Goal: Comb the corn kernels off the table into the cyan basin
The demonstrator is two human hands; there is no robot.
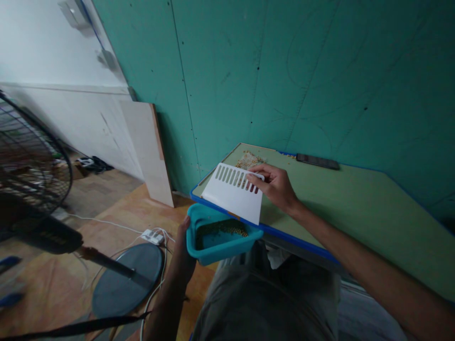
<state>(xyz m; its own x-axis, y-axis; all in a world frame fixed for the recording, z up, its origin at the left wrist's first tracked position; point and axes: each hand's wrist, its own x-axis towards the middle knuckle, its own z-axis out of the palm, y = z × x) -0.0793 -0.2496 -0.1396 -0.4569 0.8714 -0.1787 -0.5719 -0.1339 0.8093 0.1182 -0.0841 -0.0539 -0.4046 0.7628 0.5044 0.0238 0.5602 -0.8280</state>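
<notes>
My left hand grips the left side of a teal plastic tray and holds it just below the table's blue edge. Small yellowish grains lie in the tray's bottom. My right hand pinches the slotted top of a white flat scraper board, which leans on the green tabletop with its lower edge over the tray. A small heap of grains lies on the table's far corner, behind the board.
A dark flat remote-like object lies at the table's back edge against the teal wall. A standing fan with its round base is on the left, with a white power strip and cables on the wooden floor. A pale board leans on the wall.
</notes>
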